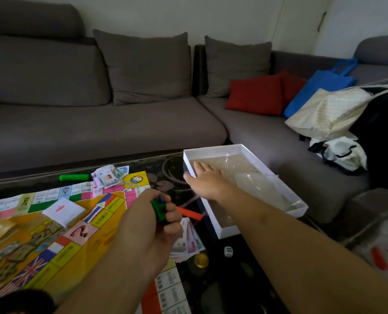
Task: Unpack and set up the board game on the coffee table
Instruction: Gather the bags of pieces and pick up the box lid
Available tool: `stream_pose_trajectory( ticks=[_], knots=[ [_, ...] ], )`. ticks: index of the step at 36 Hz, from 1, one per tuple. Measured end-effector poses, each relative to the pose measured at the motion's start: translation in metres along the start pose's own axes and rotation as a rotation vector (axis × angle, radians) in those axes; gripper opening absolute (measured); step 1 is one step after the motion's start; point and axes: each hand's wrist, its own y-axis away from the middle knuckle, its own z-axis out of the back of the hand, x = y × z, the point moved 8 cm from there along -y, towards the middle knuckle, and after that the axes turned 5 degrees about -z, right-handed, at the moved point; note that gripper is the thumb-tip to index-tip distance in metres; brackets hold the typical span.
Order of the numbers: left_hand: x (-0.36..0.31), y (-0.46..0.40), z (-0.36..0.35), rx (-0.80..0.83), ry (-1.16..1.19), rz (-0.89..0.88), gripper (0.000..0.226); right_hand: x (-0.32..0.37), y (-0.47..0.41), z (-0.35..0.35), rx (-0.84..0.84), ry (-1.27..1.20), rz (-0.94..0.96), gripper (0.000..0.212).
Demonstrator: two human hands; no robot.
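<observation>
Left hand [156, 223] has its fingers curled tight round a small bunch of plastic game pieces [159, 208], green ones mostly, with a bit of blue peeking out on top. It hovers over the near right edge of the game board [59, 252]. Right hand [207, 179] is flat, fingers straight and slightly spread, palm down, reaching over the left wall into the white box [245, 189]; the fingertips sit inside on crinkly clear plastic wrap [261, 182]. Can't tell if it's pressing or just touching.

The box sits at the right end of the coffee table [172, 166], and it looks like its far right corner hangs past the edge. Its long axis runs from the near edge toward the sofa [97, 123], angled a bit left.

The board lies unfolded and flat over the left part of the table, mostly yellow with flags along the border, its far corner pointing at the sofa. A white card deck [63, 211] rests on it. A loose heap of paper money [109, 176] sits at the far corner of the board, with a green stick [75, 177] just left of it lying parallel to the far edge. An orange stick [189, 214] lies between the left hand and the box, pointing at the box. More banknotes [188, 241] are fanned out under it, and toward the near edge there's a gold coin [201, 260] and a white die [228, 252] side by side.
</observation>
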Motion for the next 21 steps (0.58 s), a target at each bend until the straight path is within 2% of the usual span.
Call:
stream_pose_trajectory(
  ticks=[4,7,10,13,17,19,21],
  knots=[
    [0.008,0.004,-0.008,0.029,-0.012,-0.003,0.024,-0.004,0.025,0.039,-0.209,-0.156,0.003,0.069],
    [0.013,0.018,-0.015,0.047,-0.028,-0.007,0.026,-0.033,0.062,0.062,-0.359,-0.050,-0.146,0.067],
    [0.016,0.031,-0.023,0.101,-0.054,-0.022,0.031,-0.068,0.089,0.054,-0.277,0.067,-0.329,0.082],
    [0.020,0.046,-0.030,0.139,-0.084,-0.028,0.035,-0.085,0.108,0.039,-0.197,0.133,-0.345,0.089],
    [0.025,0.063,-0.034,0.167,-0.109,-0.037,0.049,-0.086,0.135,0.048,-0.300,0.181,-0.301,0.049],
    [0.026,0.068,-0.033,0.184,-0.114,-0.050,0.062,-0.087,0.146,0.057,-0.346,0.227,-0.296,0.039],
    [0.027,0.071,-0.033,0.196,-0.118,-0.053,0.066,-0.087,0.156,0.064,-0.367,0.230,-0.286,0.034]
  ],
)
